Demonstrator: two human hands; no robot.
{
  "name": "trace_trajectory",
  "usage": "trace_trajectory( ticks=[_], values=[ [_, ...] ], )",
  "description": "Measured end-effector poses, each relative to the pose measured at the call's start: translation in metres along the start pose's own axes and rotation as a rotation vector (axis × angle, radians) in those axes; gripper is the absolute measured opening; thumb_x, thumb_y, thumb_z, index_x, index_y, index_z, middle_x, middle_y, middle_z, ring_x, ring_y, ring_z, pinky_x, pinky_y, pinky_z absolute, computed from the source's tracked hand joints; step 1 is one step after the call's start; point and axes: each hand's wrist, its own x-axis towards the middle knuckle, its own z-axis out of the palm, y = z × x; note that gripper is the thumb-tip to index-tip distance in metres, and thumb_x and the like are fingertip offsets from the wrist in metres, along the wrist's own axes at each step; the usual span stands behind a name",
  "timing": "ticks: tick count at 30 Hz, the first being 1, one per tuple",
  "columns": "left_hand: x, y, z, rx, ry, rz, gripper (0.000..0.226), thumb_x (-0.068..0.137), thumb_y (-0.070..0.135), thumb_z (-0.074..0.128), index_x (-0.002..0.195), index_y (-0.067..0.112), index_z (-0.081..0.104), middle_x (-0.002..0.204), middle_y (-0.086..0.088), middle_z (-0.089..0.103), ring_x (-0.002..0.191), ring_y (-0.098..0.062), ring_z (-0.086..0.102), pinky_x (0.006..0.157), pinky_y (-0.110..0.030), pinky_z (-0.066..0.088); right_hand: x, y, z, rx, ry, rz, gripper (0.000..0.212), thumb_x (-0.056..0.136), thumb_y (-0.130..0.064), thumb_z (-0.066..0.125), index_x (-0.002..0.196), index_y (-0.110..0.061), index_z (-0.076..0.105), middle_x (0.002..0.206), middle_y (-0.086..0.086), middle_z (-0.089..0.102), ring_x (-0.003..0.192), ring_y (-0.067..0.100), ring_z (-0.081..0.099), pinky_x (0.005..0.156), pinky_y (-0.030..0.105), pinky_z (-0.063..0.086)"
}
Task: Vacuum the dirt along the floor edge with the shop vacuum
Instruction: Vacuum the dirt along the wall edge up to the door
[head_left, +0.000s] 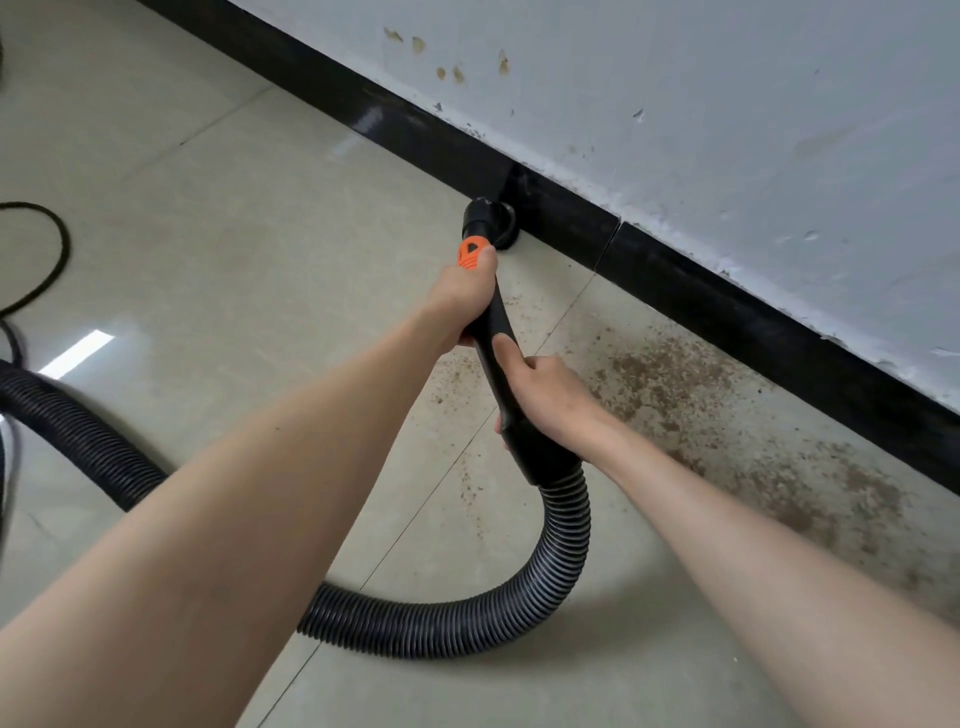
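A black vacuum wand (500, 332) with an orange slider (471, 252) points at the black baseboard (727, 306). Its round nozzle (493, 218) touches the floor right at the baseboard. My left hand (465, 296) grips the wand's upper part just below the orange slider. My right hand (550, 395) grips the wand lower down, near the hose cuff. The ribbed black hose (519, 597) loops from the cuff across the floor to the left. Brown dirt (691, 395) is scattered over the tiles along the baseboard, to the right of the nozzle.
A white scuffed wall (727, 130) rises above the baseboard. A thin black cable (52, 260) curls on the beige tiles at the far left. The hose runs on to the left edge (62, 415), where the vacuum body is out of view.
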Motion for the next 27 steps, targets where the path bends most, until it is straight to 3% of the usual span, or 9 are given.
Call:
trace_trajectory(
  ticks=[5, 11, 16, 19, 23, 27],
  values=[
    [-0.014, -0.015, -0.014, 0.041, -0.011, 0.013, 0.048, 0.096, 0.052, 0.033, 0.105, 0.008, 0.05, 0.08, -0.004, 0.053, 0.069, -0.017, 0.055, 0.053, -0.027, 0.045, -0.019, -0.001, 0.023, -0.042, 0.021, -0.014, 0.075, 0.093, -0.067, 0.026, 0.088, -0.004, 0.067, 0.081, 0.012, 0.072, 0.076, 0.026, 0.069, 0.082, 0.037, 0.056],
    [-0.04, -0.043, -0.034, 0.021, 0.002, 0.002, 0.049, 0.095, 0.053, 0.035, 0.103, 0.008, 0.051, 0.083, -0.005, 0.056, 0.071, -0.019, 0.057, 0.056, -0.027, 0.048, -0.05, 0.003, 0.053, -0.088, 0.025, -0.043, 0.082, 0.086, -0.071, 0.021, 0.09, -0.004, 0.069, 0.086, 0.012, 0.071, 0.083, 0.026, 0.065, 0.085, 0.038, 0.053],
    [-0.056, -0.054, -0.047, 0.047, -0.009, 0.005, 0.051, 0.093, 0.055, 0.035, 0.1, 0.007, 0.052, 0.091, -0.01, 0.06, 0.079, -0.025, 0.061, 0.074, -0.036, 0.055, -0.068, 0.002, 0.068, -0.097, 0.003, -0.044, 0.084, 0.084, -0.072, 0.018, 0.095, -0.005, 0.068, 0.09, 0.014, 0.07, 0.087, 0.027, 0.063, 0.087, 0.039, 0.052],
    [-0.064, -0.048, -0.049, 0.072, -0.002, 0.02, 0.049, 0.095, 0.052, 0.034, 0.101, 0.007, 0.051, 0.082, -0.006, 0.056, 0.069, -0.021, 0.058, 0.063, -0.031, 0.052, -0.07, -0.002, 0.065, -0.074, 0.002, -0.042, 0.084, 0.085, -0.073, 0.02, 0.097, -0.004, 0.067, 0.094, 0.015, 0.07, 0.089, 0.029, 0.064, 0.088, 0.041, 0.052],
    [-0.073, -0.042, -0.048, 0.146, 0.015, 0.028, 0.044, 0.097, 0.047, 0.033, 0.1, 0.006, 0.049, 0.077, -0.005, 0.053, 0.065, -0.019, 0.055, 0.053, -0.027, 0.048, -0.074, -0.005, 0.062, 0.019, -0.036, -0.023, 0.07, 0.09, -0.069, 0.026, 0.084, -0.009, 0.061, 0.091, 0.017, 0.07, 0.085, 0.033, 0.067, 0.086, 0.043, 0.054],
    [-0.079, -0.042, -0.044, 0.231, 0.03, 0.026, 0.039, 0.096, 0.039, 0.033, 0.098, 0.004, 0.049, 0.075, -0.005, 0.051, 0.062, -0.019, 0.053, 0.047, -0.026, 0.042, -0.08, -0.003, 0.067, 0.147, -0.078, 0.017, 0.071, 0.078, -0.075, 0.028, 0.078, -0.011, 0.058, 0.091, 0.019, 0.071, 0.084, 0.038, 0.068, 0.087, 0.049, 0.055]
  ],
)
